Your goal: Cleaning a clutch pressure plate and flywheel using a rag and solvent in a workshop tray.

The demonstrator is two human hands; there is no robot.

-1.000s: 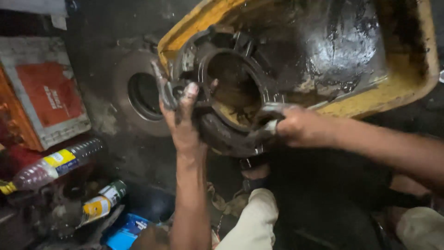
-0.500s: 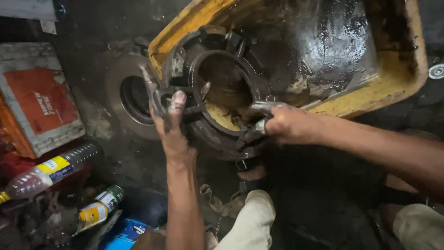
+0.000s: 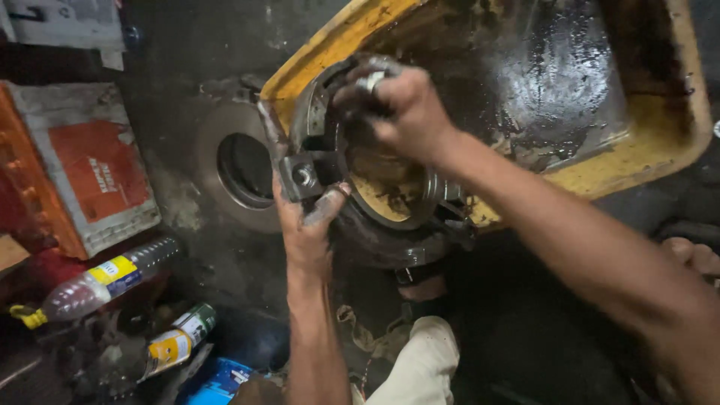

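Ring [image 3: 375,187], greasy round metal part, is leaning against the near-left corner of the yellow tub [image 3: 660,142], lower edge on the dark floor. Left hand [image 3: 307,225] is gripping its left rim beside a bolted lug [image 3: 302,176]. Right hand [image 3: 401,109] is closing over the top rim, fingers curled around it. Disc [image 3: 244,169] is lying just left of it; bottles [image 3: 101,281] are lying by a red box [image 3: 82,169].

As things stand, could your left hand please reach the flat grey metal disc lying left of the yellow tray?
Probably yes: the left hand grips the greasy round metal part right beside the flat grey metal disc, with nothing between them.
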